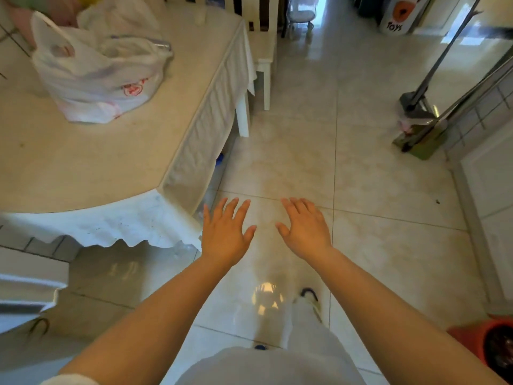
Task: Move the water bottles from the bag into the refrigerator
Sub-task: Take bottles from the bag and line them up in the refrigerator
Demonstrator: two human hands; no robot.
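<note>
A white plastic bag (pixel 97 70) with red print sits slumped on the table (pixel 83 168) at the upper left. A clear bottle top (pixel 162 46) pokes out of its right side; whatever else it holds is hidden. My left hand (pixel 226 234) and my right hand (pixel 305 229) are stretched out palms down over the tiled floor, fingers spread, holding nothing. Both hands are well below and to the right of the bag. No refrigerator is visible.
The table wears a white cloth with a hanging edge (pixel 194 151). A white chair (pixel 263 51) stands at its far end. A mop (pixel 416 129) leans at the right by a tiled wall. A red pot (pixel 488 345) sits at the lower right. A toy box (pixel 399 15) stands far back.
</note>
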